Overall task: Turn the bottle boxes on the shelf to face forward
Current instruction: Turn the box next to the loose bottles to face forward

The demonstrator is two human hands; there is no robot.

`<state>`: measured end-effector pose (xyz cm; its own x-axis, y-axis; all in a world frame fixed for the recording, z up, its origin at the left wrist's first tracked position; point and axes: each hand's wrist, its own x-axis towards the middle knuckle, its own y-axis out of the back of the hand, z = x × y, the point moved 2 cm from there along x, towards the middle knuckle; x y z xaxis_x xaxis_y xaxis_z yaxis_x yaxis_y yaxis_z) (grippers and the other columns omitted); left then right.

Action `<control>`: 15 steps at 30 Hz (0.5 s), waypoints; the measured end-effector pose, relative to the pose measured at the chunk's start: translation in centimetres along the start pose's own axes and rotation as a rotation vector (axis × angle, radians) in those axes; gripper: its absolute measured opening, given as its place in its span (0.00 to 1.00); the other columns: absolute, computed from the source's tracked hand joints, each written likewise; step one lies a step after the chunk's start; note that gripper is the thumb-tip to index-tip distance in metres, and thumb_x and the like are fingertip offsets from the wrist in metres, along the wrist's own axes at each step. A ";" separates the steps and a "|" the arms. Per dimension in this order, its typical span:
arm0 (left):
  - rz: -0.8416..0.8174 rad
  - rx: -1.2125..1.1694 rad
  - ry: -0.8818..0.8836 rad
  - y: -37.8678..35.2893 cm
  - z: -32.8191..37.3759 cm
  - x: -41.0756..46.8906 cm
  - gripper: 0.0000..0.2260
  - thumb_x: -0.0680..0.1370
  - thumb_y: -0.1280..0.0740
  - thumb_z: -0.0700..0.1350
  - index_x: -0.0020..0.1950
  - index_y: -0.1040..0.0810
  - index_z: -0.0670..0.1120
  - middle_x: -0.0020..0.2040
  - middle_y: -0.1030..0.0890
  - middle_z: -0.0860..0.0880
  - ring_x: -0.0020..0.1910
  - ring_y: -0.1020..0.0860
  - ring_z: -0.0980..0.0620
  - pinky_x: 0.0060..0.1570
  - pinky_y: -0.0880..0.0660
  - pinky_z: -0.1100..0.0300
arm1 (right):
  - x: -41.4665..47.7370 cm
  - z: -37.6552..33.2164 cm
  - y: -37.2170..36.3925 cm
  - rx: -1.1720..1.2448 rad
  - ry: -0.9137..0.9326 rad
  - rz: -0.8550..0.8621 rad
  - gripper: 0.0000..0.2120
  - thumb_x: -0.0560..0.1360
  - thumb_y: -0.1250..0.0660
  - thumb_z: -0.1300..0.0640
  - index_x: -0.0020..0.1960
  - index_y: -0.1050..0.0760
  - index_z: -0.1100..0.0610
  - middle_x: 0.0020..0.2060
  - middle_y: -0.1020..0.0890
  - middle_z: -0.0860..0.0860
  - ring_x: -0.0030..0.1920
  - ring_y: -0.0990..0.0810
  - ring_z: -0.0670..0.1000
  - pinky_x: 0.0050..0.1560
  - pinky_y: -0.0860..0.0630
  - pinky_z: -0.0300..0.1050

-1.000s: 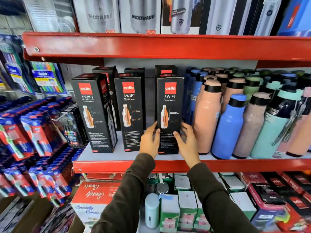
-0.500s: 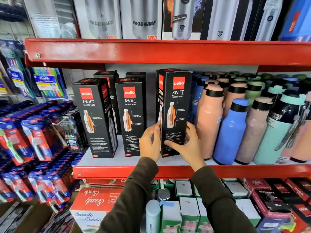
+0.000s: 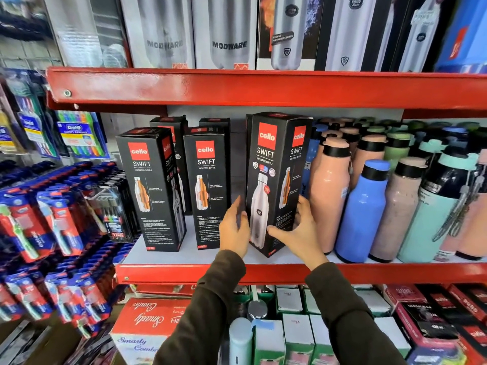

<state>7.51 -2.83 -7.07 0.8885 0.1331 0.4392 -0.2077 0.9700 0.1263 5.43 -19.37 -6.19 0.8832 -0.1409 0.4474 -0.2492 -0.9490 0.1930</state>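
Both hands hold one tall black cardboard bottle box (image 3: 274,180) that stands on the red metal shelf (image 3: 184,273), just beside the peach plastic bottle (image 3: 328,196). The left hand (image 3: 234,230) presses flat on the left side of the box. The right hand (image 3: 300,233) is spread around its lower corner, thumb on the front. The box is turned with one corner toward the camera. Two similar black boxes (image 3: 208,185) stand to the left.

You face red metal shelving (image 3: 263,88) with a pale backing wall (image 3: 237,114). Toothbrush packs (image 3: 52,219) hang at your left; loose bottles (image 3: 361,212) crowd the right, under even light.
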 end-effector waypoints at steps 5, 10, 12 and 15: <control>-0.038 -0.057 0.049 0.4 0.1 -0.5 0.15 0.81 0.40 0.38 0.68 0.27 0.43 0.58 0.23 0.53 0.59 0.24 0.55 0.56 0.31 0.75 | 0.3 0.1 0.1 0.024 -0.038 -0.125 0.50 0.69 0.23 0.61 0.79 0.49 0.43 0.74 0.32 0.44 0.74 0.32 0.46 0.75 0.33 0.55; -0.031 -0.091 0.034 0.4 -0.2 -1.2 0.14 0.80 0.38 0.37 0.66 0.26 0.44 0.54 0.21 0.55 0.49 0.24 0.75 0.50 0.30 0.81 | 0.3 0.5 0.3 -0.019 -0.028 -0.197 0.47 0.74 0.28 0.63 0.80 0.54 0.44 0.71 0.36 0.31 0.74 0.35 0.36 0.77 0.37 0.51; -0.003 -0.113 0.040 0.2 -0.3 -1.6 0.14 0.80 0.37 0.38 0.66 0.26 0.45 0.54 0.21 0.53 0.51 0.23 0.71 0.50 0.30 0.81 | 0.4 0.5 0.3 -0.019 -0.017 -0.186 0.45 0.74 0.28 0.61 0.80 0.51 0.44 0.73 0.35 0.34 0.75 0.36 0.38 0.78 0.38 0.52; 0.026 -0.126 0.034 0.0 -0.5 -1.9 0.13 0.80 0.36 0.40 0.64 0.25 0.49 0.56 0.20 0.52 0.56 0.22 0.58 0.51 0.29 0.80 | 0.6 0.2 0.3 -0.016 -0.002 -0.194 0.39 0.74 0.30 0.56 0.77 0.45 0.37 0.76 0.35 0.41 0.76 0.36 0.41 0.78 0.37 0.53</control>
<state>6.06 -3.01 -8.34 0.8971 0.1635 0.4104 -0.1800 0.9837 0.0018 5.94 -19.83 -6.07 0.9162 0.0433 0.3984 -0.0806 -0.9539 0.2891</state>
